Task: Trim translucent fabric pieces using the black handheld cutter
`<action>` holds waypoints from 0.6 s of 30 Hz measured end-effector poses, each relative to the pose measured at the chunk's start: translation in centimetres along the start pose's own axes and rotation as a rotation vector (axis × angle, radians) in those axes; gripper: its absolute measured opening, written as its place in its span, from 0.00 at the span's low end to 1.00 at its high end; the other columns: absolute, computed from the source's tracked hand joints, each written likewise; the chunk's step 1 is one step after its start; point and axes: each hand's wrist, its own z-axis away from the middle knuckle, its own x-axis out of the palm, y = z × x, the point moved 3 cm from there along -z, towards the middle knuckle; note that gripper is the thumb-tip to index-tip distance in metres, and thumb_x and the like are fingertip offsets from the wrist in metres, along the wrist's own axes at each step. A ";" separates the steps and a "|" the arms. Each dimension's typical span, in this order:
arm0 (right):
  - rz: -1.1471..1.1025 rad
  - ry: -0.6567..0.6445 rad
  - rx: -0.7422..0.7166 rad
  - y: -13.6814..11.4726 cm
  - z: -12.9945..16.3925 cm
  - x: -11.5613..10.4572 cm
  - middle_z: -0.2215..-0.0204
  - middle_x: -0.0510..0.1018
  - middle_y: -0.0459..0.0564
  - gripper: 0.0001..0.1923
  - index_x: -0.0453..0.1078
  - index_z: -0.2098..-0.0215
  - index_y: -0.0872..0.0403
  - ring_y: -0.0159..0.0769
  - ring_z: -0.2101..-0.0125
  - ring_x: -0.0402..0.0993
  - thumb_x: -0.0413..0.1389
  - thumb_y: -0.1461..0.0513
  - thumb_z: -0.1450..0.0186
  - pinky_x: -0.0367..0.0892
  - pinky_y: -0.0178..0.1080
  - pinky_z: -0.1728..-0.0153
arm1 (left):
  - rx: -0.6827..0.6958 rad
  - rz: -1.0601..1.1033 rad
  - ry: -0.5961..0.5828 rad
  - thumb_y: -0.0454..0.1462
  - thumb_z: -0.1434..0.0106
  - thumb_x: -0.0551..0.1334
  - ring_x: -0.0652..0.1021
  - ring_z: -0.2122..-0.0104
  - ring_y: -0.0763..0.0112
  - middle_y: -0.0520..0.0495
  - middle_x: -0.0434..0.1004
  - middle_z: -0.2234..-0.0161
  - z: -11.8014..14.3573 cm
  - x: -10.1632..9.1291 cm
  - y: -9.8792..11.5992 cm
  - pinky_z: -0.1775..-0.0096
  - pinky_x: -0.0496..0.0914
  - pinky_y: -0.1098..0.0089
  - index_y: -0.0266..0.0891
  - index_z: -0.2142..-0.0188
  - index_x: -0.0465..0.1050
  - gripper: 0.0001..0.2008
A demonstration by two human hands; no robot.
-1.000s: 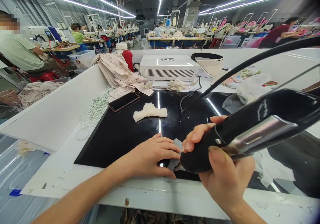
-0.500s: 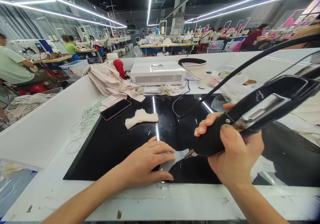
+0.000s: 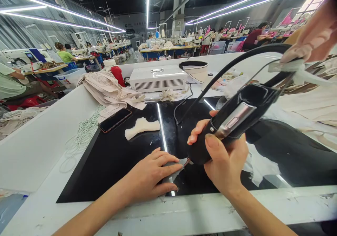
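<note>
A small grey fabric piece [image 3: 176, 168] lies on the near edge of the black glass tabletop [image 3: 118, 151], pinned flat under my left hand [image 3: 149, 175], fingers spread and pressing down. My right hand [image 3: 223, 158] has its grip clamped around the black handheld cutter [image 3: 231, 122], whose tip touches the piece's right edge. Its cable [image 3: 237, 62] arcs up to the right. Farther left lie a cream fabric cutout [image 3: 142, 127] and a phone [image 3: 114, 119]; a white box unit [image 3: 158, 78] stands at the far side.

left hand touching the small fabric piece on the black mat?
Touching. The head view shows the left hand lying flat with its fingers pressed on the fabric piece, no gap, beside the tool tip.
</note>
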 end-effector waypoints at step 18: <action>0.077 0.014 -0.065 0.0 -0.7 -1.2 0.65 0.82 0.41 0.19 0.73 0.45 0.45 0.35 0.73 0.79 0.72 0.53 0.29 0.76 0.39 0.71 | -0.028 -0.001 -0.004 0.47 0.20 0.66 0.77 0.33 0.50 0.40 0.77 0.32 0.1 0.0 0.0 0.24 0.57 0.34 0.47 0.30 0.75 0.24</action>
